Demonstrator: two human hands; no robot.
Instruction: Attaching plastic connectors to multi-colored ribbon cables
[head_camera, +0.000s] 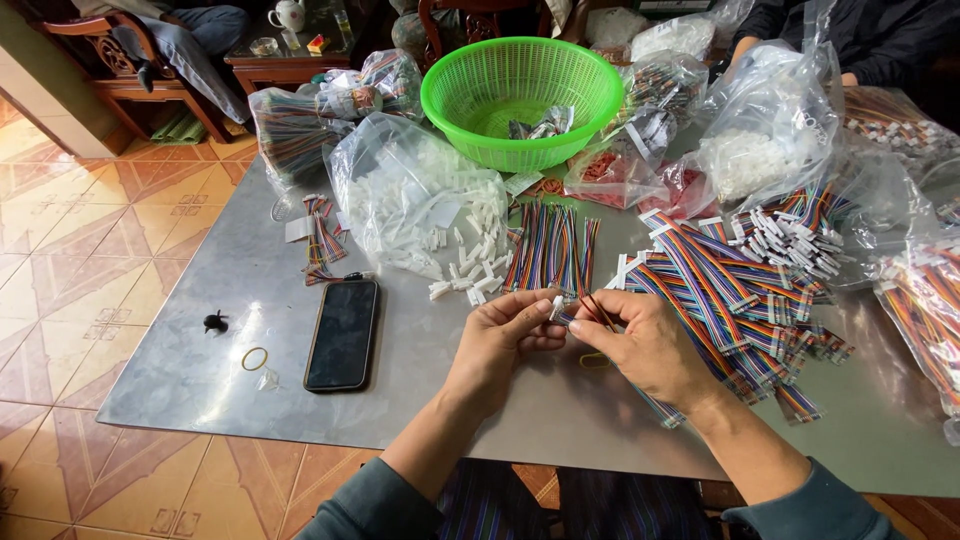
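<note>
Ribbon cable sits at the centre of the frame, pinched between your two hands just above the near edge of the grey table. Your left hand grips a small white connector between thumb and forefinger, and your right hand clasps the thin coloured wires right beside it, so the two hands touch at the fingertips. Both grips are closed on their parts; neither hand is free.

By the look of it, you are at the mating step: wire ends meeting the connector housing. Whether the ends are already seated is too small to tell. The next move seems to call for a steady, straight push with the wires kept flat and in order, the left hand holding the housing square so nothing bends.

Loose white connectors lie scattered just above your left hand, spilling from a clear bag in the upper middle. A row of cut rainbow wires lies directly above your hands. To the right, a heap of rainbow ribbon cables spreads toward the right edge. A green basket stands at the top centre. A black phone lies left of your hands, with a rubber band further left. Another person's arm shows at the upper right.
</note>
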